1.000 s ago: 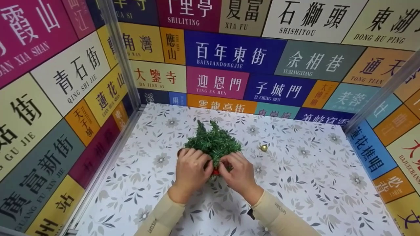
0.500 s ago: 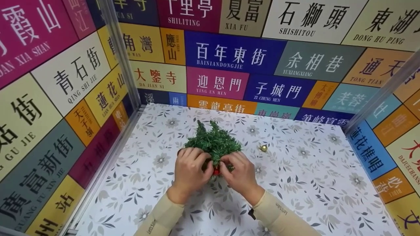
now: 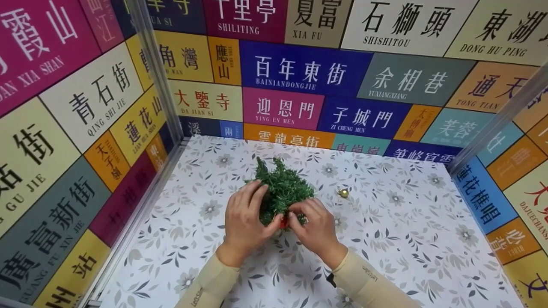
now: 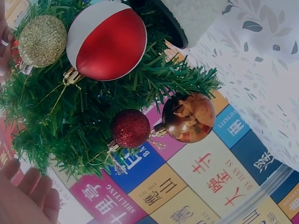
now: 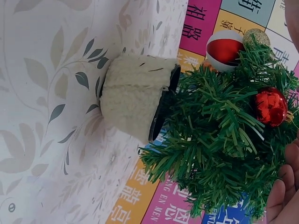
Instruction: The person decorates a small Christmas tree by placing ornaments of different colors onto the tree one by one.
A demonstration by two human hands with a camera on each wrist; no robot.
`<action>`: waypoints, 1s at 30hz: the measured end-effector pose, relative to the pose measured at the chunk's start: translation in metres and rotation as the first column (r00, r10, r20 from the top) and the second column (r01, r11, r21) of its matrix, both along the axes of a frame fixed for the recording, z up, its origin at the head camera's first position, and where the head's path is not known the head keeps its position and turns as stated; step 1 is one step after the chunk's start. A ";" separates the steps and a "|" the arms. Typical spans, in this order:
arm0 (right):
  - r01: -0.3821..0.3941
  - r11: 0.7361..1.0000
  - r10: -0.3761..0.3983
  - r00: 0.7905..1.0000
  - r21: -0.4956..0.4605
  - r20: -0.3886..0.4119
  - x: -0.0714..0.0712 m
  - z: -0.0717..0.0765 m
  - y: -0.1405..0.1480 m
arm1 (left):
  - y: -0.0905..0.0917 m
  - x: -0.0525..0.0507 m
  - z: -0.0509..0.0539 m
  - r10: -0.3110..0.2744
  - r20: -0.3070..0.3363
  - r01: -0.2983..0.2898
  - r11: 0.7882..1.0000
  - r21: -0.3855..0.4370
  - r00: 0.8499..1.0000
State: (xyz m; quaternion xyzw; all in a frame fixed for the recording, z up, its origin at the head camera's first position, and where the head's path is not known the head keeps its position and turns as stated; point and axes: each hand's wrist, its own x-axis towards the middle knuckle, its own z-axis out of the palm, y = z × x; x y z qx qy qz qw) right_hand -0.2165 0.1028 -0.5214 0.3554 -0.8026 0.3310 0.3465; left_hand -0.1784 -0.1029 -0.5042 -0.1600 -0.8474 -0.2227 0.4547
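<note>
A small artificial Christmas tree (image 3: 287,186) stands in a cream, fuzzy-covered pot (image 5: 133,100) between both hands. On its near side hangs a shiny red bauble (image 5: 271,106), partly visible in the head view. My right hand (image 3: 317,224) pinches at the top of this bauble with thumb and forefinger; the string itself is hidden. My left hand (image 3: 243,222) lies along the tree's left side, fingers extended, thumb beside the bauble. The left wrist view shows a red-and-white bauble (image 4: 112,44), a gold glitter bauble (image 4: 43,41), a dark red glitter bauble (image 4: 131,128) and a copper bauble (image 4: 189,117).
A small gold bauble (image 3: 343,193) lies on the table right of the tree. White floral cloth (image 3: 398,244) covers the table. Colourful sign-printed walls (image 3: 304,68) enclose the back and sides, with metal posts (image 3: 160,72) at the corners.
My left hand has loosened from its pinch near the bauble, its fingers lifting and spreading along the tree's left side. My right hand stays almost where it was.
</note>
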 end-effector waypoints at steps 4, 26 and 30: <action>-0.021 1.000 0.021 1.000 0.002 -0.015 0.001 -0.001 0.005 | 0.001 0.000 -0.001 0.010 0.047 -0.010 1.000 -0.004 0.999; 0.002 0.986 -0.017 0.996 0.168 0.088 -0.011 -0.047 0.093 | 0.005 -0.002 -0.004 0.056 0.077 -0.055 0.998 -0.024 0.995; 0.055 0.975 -0.079 0.991 0.216 0.106 -0.020 -0.061 0.114 | 0.006 -0.001 -0.002 0.055 0.098 -0.052 0.998 -0.029 0.994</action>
